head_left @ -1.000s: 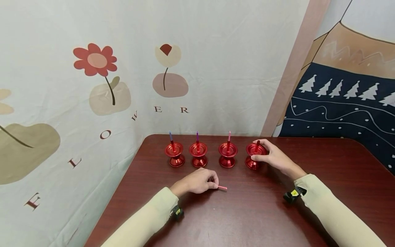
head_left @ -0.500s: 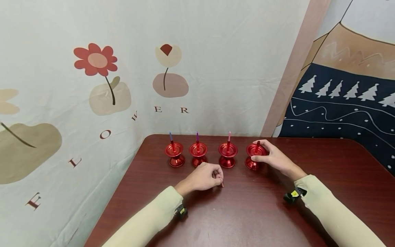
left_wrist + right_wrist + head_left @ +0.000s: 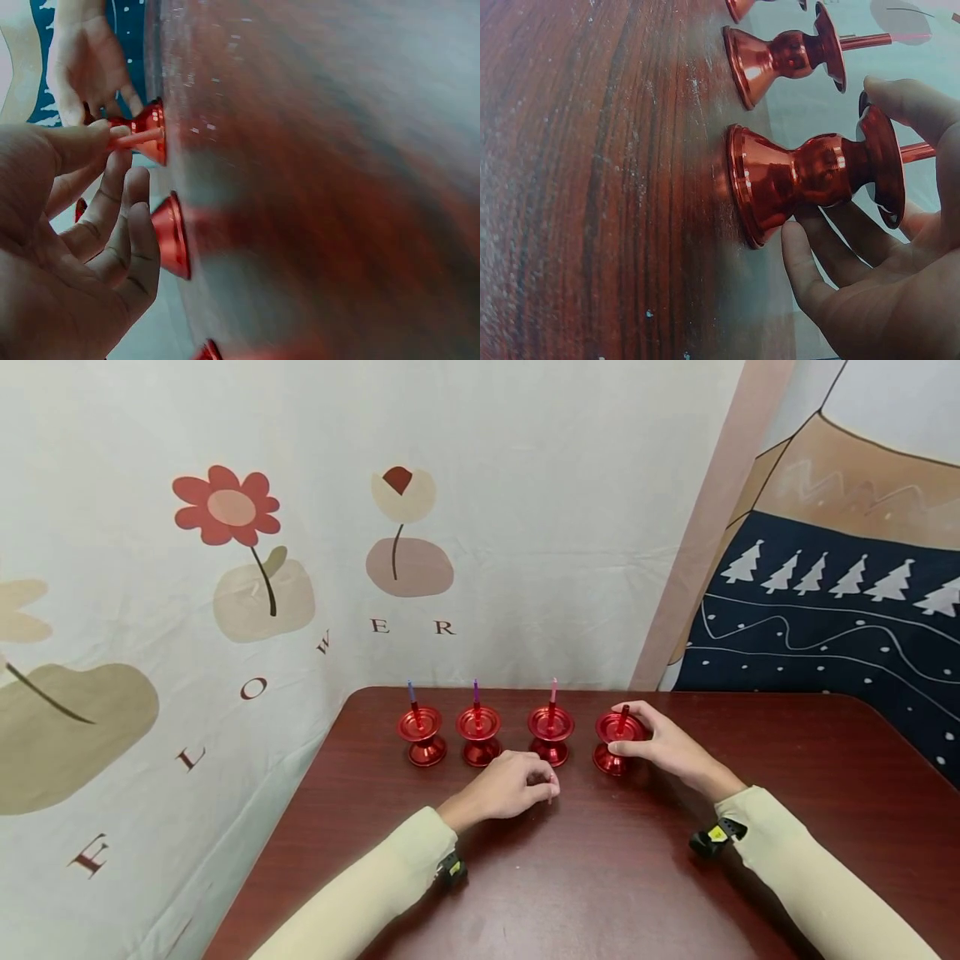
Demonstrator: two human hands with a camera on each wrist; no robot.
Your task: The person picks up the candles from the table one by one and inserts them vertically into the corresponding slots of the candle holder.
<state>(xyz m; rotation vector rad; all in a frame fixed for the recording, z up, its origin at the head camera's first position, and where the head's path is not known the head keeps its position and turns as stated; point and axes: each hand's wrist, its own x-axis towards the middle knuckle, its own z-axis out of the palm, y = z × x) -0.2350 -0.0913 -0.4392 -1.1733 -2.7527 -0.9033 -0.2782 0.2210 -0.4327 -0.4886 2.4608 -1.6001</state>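
My left hand (image 3: 512, 787) pinches a thin pink candle (image 3: 137, 139) between thumb and fingertips, in front of the third candle holder. In the head view the candle (image 3: 551, 790) points downward, mostly hidden by the fingers. At the right end of the row, my right hand (image 3: 663, 743) grips a shiny red metal candle holder (image 3: 612, 760) by its dish, thumb in front and fingers behind. Its upright tube (image 3: 624, 717) bears no candle. The right wrist view shows that holder (image 3: 821, 169) standing with its flared base on the table and the thumb at the dish rim.
Three matching holders stand in a row to the left, carrying a blue candle (image 3: 412, 692), a purple candle (image 3: 476, 692) and a pink candle (image 3: 553, 691). They stand near the back edge of the brown table (image 3: 600, 893). A printed fabric wall (image 3: 540, 568) rises behind it.
My left hand has moved right and slightly away from me, with the pink candle turning from lying sideways to pointing down. The right hand keeps its grip on the holder.
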